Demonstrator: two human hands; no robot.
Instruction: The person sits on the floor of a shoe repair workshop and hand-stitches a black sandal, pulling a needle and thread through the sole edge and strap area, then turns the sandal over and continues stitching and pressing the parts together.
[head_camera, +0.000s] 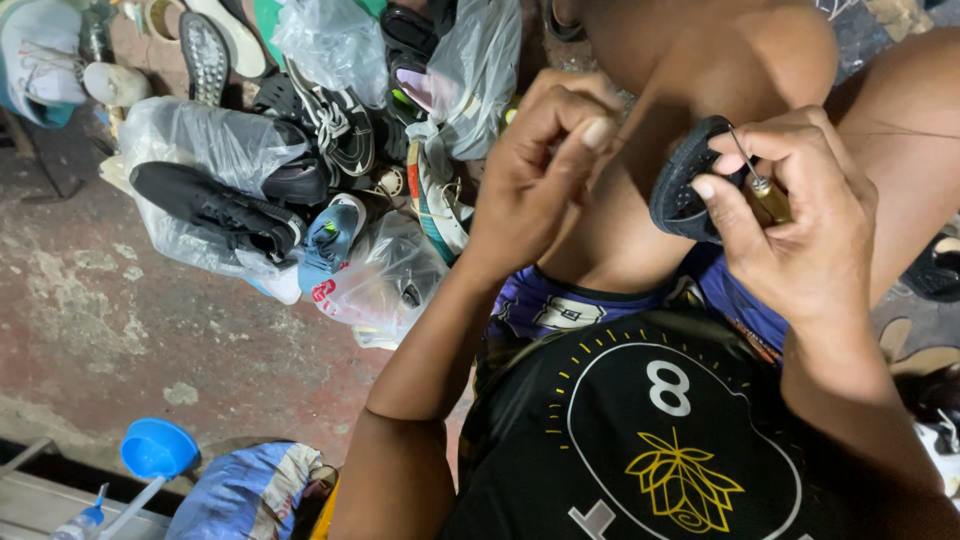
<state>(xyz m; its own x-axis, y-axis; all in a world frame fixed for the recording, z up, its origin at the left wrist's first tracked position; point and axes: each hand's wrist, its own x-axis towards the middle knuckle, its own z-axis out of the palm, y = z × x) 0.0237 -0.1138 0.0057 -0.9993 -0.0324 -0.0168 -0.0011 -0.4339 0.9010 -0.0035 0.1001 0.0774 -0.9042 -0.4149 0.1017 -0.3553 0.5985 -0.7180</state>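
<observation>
1. Two bare hands worked over the person's knees: the right hand (800, 220) pinched a brass-handled stitching awl (762, 185) against the dark rubber-soled shoe (682, 185).
2. The left hand (540, 170) hovered close with fingers curled on nothing visible.
3. The shoe looked light and bendy, best gripped at its sole edge.

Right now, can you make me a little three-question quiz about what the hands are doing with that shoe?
1. True or false: the right hand holds a thin metal awl against the dark shoe.
2. What lies piled on the floor to the left? A) shoes B) books C) plates
3. Fill in: the left hand has its fingers pinched together, ____ from the shoe.

Key: 1 true; 2 A; 3 apart.
</observation>
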